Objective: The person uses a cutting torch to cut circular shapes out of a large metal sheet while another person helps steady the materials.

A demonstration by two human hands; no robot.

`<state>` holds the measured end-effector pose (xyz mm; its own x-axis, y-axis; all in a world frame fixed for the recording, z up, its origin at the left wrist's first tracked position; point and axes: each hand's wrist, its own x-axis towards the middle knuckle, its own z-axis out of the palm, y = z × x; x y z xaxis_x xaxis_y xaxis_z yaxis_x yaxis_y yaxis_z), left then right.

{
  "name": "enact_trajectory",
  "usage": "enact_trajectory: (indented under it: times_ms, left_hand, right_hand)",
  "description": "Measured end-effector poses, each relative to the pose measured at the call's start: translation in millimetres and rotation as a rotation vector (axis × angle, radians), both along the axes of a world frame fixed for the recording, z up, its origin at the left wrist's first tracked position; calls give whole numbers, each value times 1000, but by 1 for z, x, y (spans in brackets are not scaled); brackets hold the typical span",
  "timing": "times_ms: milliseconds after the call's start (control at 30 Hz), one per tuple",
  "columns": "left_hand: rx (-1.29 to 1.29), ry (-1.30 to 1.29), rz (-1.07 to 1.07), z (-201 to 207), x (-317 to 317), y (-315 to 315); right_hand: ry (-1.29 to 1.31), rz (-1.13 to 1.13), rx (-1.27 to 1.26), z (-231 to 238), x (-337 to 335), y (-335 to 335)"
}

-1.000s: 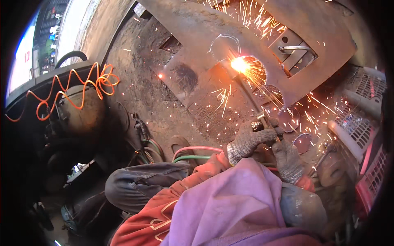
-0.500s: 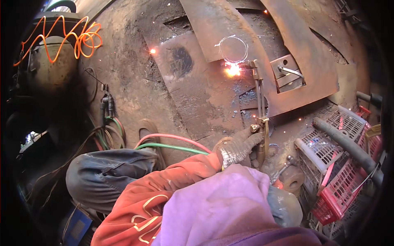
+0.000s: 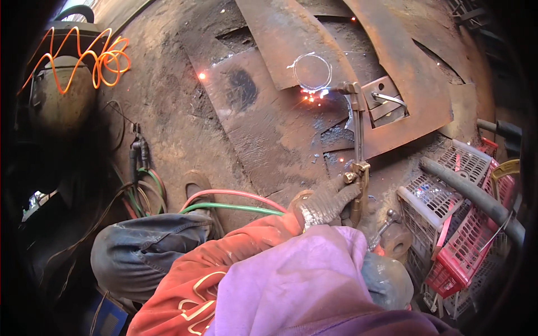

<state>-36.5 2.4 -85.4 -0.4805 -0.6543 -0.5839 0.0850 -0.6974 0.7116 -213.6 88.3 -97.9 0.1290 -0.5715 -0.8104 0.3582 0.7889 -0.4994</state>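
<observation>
My left hand [image 3: 327, 205], in a dirty grey work glove, is closed round the valve end of a brass cutting torch [image 3: 359, 134]. The torch points away from me, its bent head just over a rusty steel plate [image 3: 319, 33]. Small orange sparks and a bluish glow show left of the head, at the plate's edge. Right above them a white chalk circle [image 3: 312, 71] is drawn on the plate. A red hose [image 3: 235, 193] and a green hose [image 3: 235, 208] run to my left sleeve. My right hand does not show; purple cloth covers the area below the torch.
To the right stand plastic baskets, one red [image 3: 457, 269], with a grey pipe [image 3: 471, 193] across them. A metal piece with a bent handle [image 3: 390, 103] lies in the plate's opening. At far left are a coiled orange hose [image 3: 112, 59] and a dark electrode holder or connector [image 3: 140, 151].
The bright flare at the plate's edge has shrunk to scattered small sparks. The torch head has shifted slightly right of the chalk circle. My left hand keeps its grip; the whole view moved a little.
</observation>
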Motion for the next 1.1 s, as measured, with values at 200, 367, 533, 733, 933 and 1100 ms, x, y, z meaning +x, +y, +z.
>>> enact_trajectory:
  times_ms: [200,367,533,733,933,1100]
  left_hand:
    - [-480,-246,-42,-11,-10,22]
    - [-158,-181,-116,-1,-6,1]
    - [-134,-174,-92,-10,-7,4]
    - [-134,-183,-119,-17,-7,1]
    - [-272,-164,-62,-31,-10,10]
    - [-248,-184,-77,-32,-8,8]
  right_hand:
    - [-32,-162,-37,24,18,-13]
    - [-22,-53,-12,0,1,-6]
    - [-21,-51,74,-11,-2,1]
    - [12,56,-8,2,0,-15]
    - [61,-45,-28,3,10,-14]
    - [71,-153,34,18,23,-25]
